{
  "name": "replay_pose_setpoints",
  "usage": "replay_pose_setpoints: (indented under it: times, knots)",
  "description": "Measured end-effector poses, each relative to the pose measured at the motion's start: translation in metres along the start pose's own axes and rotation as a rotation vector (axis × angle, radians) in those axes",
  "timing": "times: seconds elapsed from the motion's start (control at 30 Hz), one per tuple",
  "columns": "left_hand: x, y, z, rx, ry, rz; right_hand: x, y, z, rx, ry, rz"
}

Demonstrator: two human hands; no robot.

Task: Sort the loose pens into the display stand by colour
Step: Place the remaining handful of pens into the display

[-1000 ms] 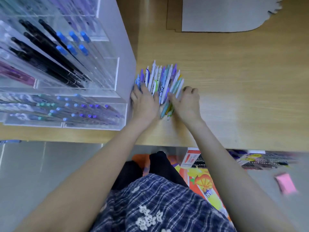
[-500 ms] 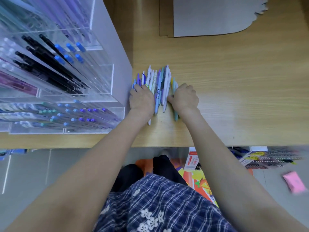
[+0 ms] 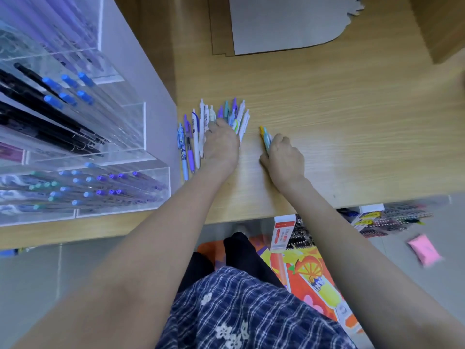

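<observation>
The left hand (image 3: 221, 144) lies flat, fingers straight, pressing the fanned pile of loose pens (image 3: 201, 127) on the wooden table (image 3: 352, 122), right beside the clear display stand (image 3: 113, 137). Off to its right, apart from the pile, the right hand (image 3: 284, 157) curls around a few yellow and blue pens (image 3: 264, 137).

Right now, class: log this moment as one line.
left hand: rests on loose pens | right hand: grips a few pens, apart | display stand: left
</observation>
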State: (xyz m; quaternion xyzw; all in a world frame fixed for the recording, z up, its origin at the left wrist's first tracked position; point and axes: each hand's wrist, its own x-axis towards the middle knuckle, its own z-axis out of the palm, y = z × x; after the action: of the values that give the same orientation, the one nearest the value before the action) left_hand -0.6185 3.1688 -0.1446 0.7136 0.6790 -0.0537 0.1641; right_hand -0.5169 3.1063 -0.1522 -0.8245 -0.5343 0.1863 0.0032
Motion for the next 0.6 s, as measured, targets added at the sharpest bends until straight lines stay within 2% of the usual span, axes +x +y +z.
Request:
replay_pose_setpoints:
  times: [0.13,0.2,0.23,0.3,0.37,0.4,0.43,0.5,0.53,0.6]
  knots:
    - [-0.001,-0.008,-0.014,-0.032,-0.104,0.049,0.007,-0.001,-0.015,-0.006,-0.079,0.005]
    - [-0.003,-0.013,-0.027,-0.079,-0.137,0.115,0.010,-0.002,-0.022,0.119,-0.111,0.047]
    - [-0.004,-0.017,-0.036,-0.144,-0.158,0.134,0.011,-0.002,-0.025,0.271,-0.123,0.079]
    - [-0.008,-0.027,-0.050,-0.352,-0.206,0.148,0.008,-0.003,-0.032,0.770,-0.151,0.135]
    - [-0.021,-0.038,-0.063,-0.671,-0.251,0.140,0.001,-0.009,-0.039,1.248,-0.195,0.232]
    - [-0.031,-0.044,-0.069,-0.856,-0.286,0.109,-0.003,-0.013,-0.042,1.362,-0.215,0.265]
    - [-0.041,-0.051,-0.075,-1.013,-0.332,0.074,-0.005,-0.017,-0.041,1.397,-0.213,0.293]
    - [-0.058,-0.067,-0.085,-1.142,-0.369,0.047,-0.010,-0.028,-0.034,1.316,-0.118,0.325]
    - [-0.063,-0.075,-0.084,-1.146,-0.350,0.045,-0.016,-0.033,-0.028,1.178,-0.028,0.320]
    - [-0.071,-0.089,-0.079,-1.123,-0.288,0.016,-0.038,-0.041,-0.009,0.810,0.173,0.173]
